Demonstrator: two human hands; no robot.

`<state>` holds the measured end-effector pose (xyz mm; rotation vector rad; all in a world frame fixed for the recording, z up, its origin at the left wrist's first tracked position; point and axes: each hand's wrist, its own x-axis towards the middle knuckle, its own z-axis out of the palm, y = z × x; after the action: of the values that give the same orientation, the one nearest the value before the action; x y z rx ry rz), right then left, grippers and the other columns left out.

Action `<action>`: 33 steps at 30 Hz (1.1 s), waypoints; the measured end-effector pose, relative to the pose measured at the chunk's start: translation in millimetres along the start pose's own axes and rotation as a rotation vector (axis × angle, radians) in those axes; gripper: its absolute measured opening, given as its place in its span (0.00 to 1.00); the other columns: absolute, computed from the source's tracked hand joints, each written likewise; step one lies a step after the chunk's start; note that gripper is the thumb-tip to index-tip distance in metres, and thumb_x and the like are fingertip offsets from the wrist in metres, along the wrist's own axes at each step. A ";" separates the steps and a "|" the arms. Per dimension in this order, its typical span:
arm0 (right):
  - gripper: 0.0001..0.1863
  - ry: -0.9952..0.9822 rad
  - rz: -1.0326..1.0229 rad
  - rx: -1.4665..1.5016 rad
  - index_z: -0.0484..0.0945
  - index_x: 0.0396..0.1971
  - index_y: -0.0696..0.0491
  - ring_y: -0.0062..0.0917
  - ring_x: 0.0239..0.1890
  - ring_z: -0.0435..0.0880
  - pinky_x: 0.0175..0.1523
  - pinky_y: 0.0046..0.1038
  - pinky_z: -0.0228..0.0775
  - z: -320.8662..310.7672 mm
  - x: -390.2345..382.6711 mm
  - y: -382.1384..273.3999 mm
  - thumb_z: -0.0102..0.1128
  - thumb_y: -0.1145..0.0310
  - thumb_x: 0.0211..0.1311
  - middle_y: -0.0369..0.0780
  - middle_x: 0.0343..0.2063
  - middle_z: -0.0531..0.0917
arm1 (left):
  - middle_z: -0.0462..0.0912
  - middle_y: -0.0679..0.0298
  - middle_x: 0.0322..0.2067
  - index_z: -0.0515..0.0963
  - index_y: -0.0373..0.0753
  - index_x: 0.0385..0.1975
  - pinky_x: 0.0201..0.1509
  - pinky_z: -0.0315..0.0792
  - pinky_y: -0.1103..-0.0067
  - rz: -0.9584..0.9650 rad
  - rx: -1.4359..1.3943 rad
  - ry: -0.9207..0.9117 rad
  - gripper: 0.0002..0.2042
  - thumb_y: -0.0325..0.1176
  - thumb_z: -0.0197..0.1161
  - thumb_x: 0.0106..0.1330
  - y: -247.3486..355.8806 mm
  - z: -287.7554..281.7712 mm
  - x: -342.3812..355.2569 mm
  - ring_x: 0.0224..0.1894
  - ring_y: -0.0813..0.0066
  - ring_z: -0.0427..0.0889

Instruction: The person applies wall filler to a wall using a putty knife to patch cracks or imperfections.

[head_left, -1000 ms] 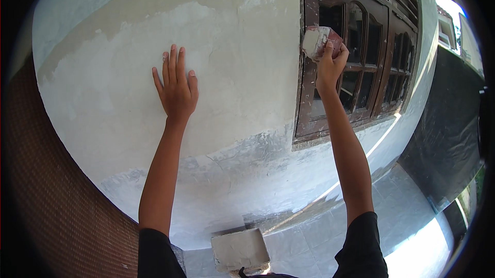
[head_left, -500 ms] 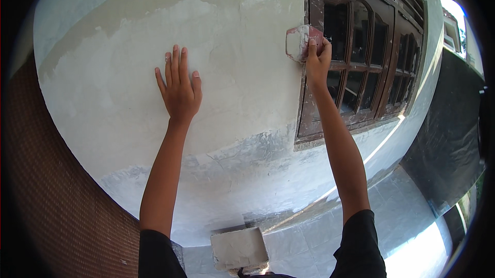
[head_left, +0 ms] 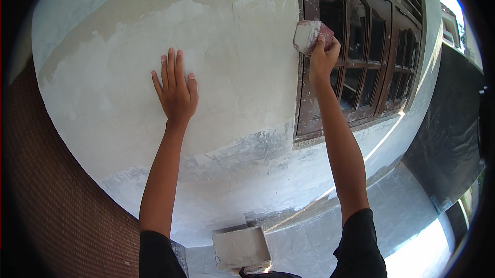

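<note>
1 patchy wall (head_left: 247, 87) meets a grey, seemingly tiled floor (head_left: 304, 242).

The right hand (head_left: 323, 62) has moved the smeared red tool (head_left: 308, 36) left, then partway back toward the window (head_left: 362, 61).

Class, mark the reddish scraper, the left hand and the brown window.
Reddish scraper (head_left: 310, 36), head view: its pale-smeared face.
Left hand (head_left: 178, 95), head view: its back.
Brown window (head_left: 356, 63), head view: its crossbar.
</note>
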<state>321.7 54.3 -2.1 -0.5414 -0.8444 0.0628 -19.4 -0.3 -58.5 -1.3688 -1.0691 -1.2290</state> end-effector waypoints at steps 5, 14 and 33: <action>0.17 -0.050 -0.096 0.118 0.68 0.54 0.61 0.24 0.45 0.78 0.52 0.26 0.70 -3.9 -15.5 -12.6 0.56 0.67 0.72 0.43 0.45 0.78 | 0.56 0.65 0.74 0.56 0.44 0.74 0.77 0.40 0.54 -0.030 0.025 -0.019 0.28 0.37 0.45 0.73 1.1 0.9 -7.0 0.76 0.63 0.54; 0.16 -0.065 -0.139 -0.147 0.69 0.52 0.61 0.28 0.43 0.81 0.52 0.31 0.72 -11.3 -10.2 -12.5 0.56 0.68 0.71 0.46 0.43 0.80 | 0.57 0.65 0.74 0.58 0.45 0.73 0.77 0.40 0.54 -0.014 0.018 -0.030 0.27 0.37 0.46 0.73 -2.9 -2.8 -13.8 0.76 0.62 0.54; 0.12 -0.404 0.501 0.285 0.70 0.52 0.54 0.13 0.46 0.76 0.53 0.20 0.67 -119.1 -164.3 33.6 0.54 0.68 0.75 0.35 0.44 0.80 | 0.55 0.59 0.74 0.56 0.40 0.73 0.74 0.53 0.54 -0.047 -0.078 -0.367 0.31 0.31 0.53 0.70 15.5 -59.2 -121.9 0.74 0.54 0.57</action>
<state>303.2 -11.1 -196.3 -0.4654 -1.0523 0.7615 -25.2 -61.5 -180.3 -1.6811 -1.3227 -1.0854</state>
